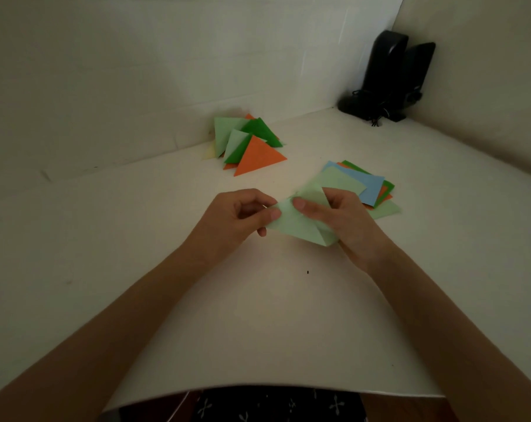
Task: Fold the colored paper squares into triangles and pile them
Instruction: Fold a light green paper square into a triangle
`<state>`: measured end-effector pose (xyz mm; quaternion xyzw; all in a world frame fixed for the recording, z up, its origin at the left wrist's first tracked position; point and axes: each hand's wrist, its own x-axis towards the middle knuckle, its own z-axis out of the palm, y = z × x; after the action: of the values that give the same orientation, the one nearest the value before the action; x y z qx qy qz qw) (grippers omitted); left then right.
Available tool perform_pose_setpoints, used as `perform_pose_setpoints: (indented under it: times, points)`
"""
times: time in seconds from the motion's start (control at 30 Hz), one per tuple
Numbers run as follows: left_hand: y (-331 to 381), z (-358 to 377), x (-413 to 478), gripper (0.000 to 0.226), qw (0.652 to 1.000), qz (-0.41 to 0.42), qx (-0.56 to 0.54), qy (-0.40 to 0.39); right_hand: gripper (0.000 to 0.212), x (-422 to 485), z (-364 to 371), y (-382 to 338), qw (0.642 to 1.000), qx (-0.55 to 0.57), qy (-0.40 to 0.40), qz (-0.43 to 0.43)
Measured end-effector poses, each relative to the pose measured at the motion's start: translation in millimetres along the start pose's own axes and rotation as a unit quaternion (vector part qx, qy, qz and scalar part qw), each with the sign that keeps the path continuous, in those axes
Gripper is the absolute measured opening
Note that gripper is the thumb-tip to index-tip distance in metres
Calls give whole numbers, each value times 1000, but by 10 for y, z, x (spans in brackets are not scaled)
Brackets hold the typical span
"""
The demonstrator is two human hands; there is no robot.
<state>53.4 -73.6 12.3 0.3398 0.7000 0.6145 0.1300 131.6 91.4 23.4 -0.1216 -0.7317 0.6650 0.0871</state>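
My left hand [239, 217] and right hand [346, 223] pinch the light green paper [288, 227]. Its long edge slants rightward toward me.

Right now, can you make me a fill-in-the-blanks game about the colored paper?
The left hand and right hand pinch a light ____ paper sheet.
The nearest folded paper triangle in the pile is ____.
The stack of flat colored paper squares lies on the person's ____ side.
Missing words: green, orange, right.
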Motion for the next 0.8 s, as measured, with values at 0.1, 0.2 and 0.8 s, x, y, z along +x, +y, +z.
perform_pose_setpoints:
  times: [0.1, 0.2, 0.8]
  points:
    - [11, 3, -4, 16, 1000, -4, 1, -14, 22, 1, 5, -1, 1000, -4, 21, -9]
    - [2, -10, 1, 18, 999, 0, 9, -35, 15, 12, 18, 9, 999, 1, 43, -10]
    - [-89, -246, 94, 11, 994, -22, 45, 99, 13, 38, -25, 14, 999, 11, 46, 5]
